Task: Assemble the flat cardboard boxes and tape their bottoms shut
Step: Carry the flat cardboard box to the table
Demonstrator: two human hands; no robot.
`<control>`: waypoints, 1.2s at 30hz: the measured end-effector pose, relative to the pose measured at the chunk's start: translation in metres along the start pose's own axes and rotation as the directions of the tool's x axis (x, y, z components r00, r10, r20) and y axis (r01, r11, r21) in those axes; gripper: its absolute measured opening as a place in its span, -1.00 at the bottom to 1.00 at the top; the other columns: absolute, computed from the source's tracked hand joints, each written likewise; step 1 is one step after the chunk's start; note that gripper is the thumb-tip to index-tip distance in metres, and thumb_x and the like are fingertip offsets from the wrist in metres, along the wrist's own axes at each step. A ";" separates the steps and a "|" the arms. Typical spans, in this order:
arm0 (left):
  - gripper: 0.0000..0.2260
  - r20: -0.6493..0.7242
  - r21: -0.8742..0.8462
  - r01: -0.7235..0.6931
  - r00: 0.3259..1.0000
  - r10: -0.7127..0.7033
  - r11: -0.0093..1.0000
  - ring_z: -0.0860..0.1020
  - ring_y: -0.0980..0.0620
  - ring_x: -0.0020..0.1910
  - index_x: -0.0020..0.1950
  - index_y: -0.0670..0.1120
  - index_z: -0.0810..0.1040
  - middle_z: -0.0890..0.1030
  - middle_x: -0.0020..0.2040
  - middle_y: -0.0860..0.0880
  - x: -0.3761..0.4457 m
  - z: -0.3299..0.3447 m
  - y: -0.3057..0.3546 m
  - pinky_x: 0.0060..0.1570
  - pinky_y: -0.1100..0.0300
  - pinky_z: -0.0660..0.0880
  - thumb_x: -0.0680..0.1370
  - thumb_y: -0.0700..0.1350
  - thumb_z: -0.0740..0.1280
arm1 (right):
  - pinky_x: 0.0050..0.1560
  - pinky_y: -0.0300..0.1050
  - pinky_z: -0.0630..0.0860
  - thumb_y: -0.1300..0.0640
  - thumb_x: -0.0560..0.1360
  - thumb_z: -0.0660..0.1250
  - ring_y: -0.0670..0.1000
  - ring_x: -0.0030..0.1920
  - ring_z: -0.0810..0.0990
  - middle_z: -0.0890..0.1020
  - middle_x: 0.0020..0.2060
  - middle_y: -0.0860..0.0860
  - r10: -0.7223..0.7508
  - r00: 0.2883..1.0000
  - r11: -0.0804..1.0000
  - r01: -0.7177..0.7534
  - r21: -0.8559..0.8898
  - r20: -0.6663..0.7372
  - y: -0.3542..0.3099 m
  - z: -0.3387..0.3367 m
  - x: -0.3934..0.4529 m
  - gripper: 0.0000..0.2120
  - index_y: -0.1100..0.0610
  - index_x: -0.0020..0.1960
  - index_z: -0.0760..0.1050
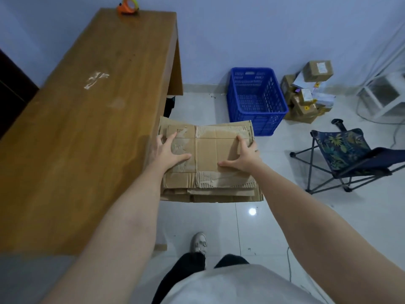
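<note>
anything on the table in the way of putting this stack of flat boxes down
Nothing visible. Both hands, left and right, hold the stack beside the table; its near top is bare, with only a tape dispenser at the far end.

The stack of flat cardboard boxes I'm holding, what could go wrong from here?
The stack of flat boxes seems held off the table's side, above the floor; its lower sheets look offset, so one might slide out. The left hand lies fairly flat on top, so the right hand at the edge may be doing most of the gripping. The tape dispenser sits at the table's far end, an awkward reach later.
</note>
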State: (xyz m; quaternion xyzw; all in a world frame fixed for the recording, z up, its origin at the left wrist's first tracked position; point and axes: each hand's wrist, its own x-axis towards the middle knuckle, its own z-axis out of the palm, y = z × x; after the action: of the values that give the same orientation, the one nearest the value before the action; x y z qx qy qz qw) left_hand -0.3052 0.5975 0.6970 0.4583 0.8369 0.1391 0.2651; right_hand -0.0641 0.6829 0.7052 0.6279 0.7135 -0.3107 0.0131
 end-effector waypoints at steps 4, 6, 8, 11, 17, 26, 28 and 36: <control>-0.16 0.037 0.010 -0.017 0.999 0.016 1.000 0.28 -0.23 0.38 0.50 0.27 0.09 0.00 0.52 0.03 0.043 -0.014 0.007 0.25 -0.10 0.35 0.32 0.34 0.42 | 0.37 0.31 0.21 -0.34 0.13 0.52 0.29 0.43 0.13 -0.01 0.47 0.17 0.038 0.999 0.999 -0.038 0.029 0.013 -0.014 -0.008 0.031 0.17 -0.18 0.48 -0.15; -0.15 0.056 0.012 -0.028 0.998 0.027 1.000 0.25 -0.23 0.41 0.50 0.28 0.08 -0.01 0.52 0.04 0.062 -0.015 0.010 0.27 -0.13 0.35 0.31 0.35 0.42 | 0.37 0.32 0.20 -0.34 0.13 0.52 0.30 0.43 0.13 -0.02 0.48 0.17 0.053 0.998 0.998 -0.054 0.028 0.014 -0.017 -0.010 0.048 0.17 -0.19 0.48 -0.15; -0.15 0.058 -0.001 -0.029 0.998 0.029 1.000 0.23 -0.23 0.43 0.50 0.28 0.08 -0.02 0.54 0.03 0.082 -0.016 0.013 0.30 -0.16 0.34 0.31 0.34 0.43 | 0.36 0.32 0.21 -0.34 0.13 0.52 0.30 0.43 0.13 -0.02 0.48 0.16 0.065 0.998 0.997 -0.065 0.029 0.018 -0.022 -0.013 0.068 0.17 -0.19 0.49 -0.15; -0.15 0.062 -0.018 -0.017 0.998 0.018 1.000 0.23 -0.24 0.43 0.50 0.26 0.09 -0.02 0.54 0.01 0.110 -0.020 0.018 0.30 -0.16 0.34 0.31 0.33 0.43 | 0.35 0.33 0.23 -0.34 0.12 0.52 0.31 0.42 0.16 -0.02 0.48 0.16 0.058 0.998 0.998 -0.059 0.024 0.029 -0.031 -0.018 0.100 0.17 -0.19 0.49 -0.14; -0.14 0.038 0.002 0.012 0.999 -0.012 1.000 0.22 -0.24 0.42 0.51 0.24 0.07 0.01 0.51 0.00 0.183 -0.033 0.029 0.31 -0.18 0.32 0.32 0.36 0.41 | 0.34 0.32 0.26 -0.32 0.12 0.53 0.30 0.41 0.16 -0.01 0.45 0.16 0.026 0.998 0.999 -0.028 0.026 0.057 -0.057 -0.035 0.183 0.18 -0.22 0.49 -0.16; -0.17 -0.040 -0.062 0.075 0.996 -0.078 0.995 0.26 -0.24 0.37 0.51 0.22 0.10 0.05 0.49 -0.01 0.317 -0.066 0.077 0.30 -0.14 0.32 0.35 0.31 0.42 | 0.35 0.31 0.23 -0.29 0.16 0.54 0.31 0.44 0.07 -0.07 0.49 0.17 -0.053 0.995 0.998 0.055 -0.016 0.081 -0.111 -0.097 0.334 0.17 -0.23 0.49 -0.17; -0.18 -0.063 -0.089 0.082 0.994 -0.088 0.993 0.27 -0.23 0.37 0.51 0.20 0.11 0.06 0.49 -0.01 0.342 -0.073 0.087 0.29 -0.13 0.33 0.36 0.31 0.42 | 0.35 0.32 0.22 -0.29 0.16 0.54 0.31 0.45 0.06 -0.07 0.49 0.17 -0.068 0.993 0.997 0.070 -0.020 0.095 -0.120 -0.110 0.364 0.16 -0.23 0.49 -0.17; -0.10 -0.057 -0.202 0.166 0.982 -0.181 0.965 0.20 -0.21 0.43 0.51 0.24 0.07 0.02 0.50 0.04 0.417 -0.094 0.092 0.32 -0.20 0.30 0.28 0.38 0.42 | 0.34 0.34 0.22 -0.34 0.15 0.51 0.31 0.44 0.06 -0.03 0.47 0.16 -0.141 0.980 0.980 0.158 -0.120 0.142 -0.168 -0.139 0.459 0.13 -0.26 0.46 -0.17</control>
State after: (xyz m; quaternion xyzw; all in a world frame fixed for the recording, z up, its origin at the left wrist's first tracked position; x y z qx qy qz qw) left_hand -0.4783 0.9987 0.6864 0.3490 0.8654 0.2146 0.2885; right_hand -0.2611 1.1514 0.7019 0.5481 0.7751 -0.3046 0.0779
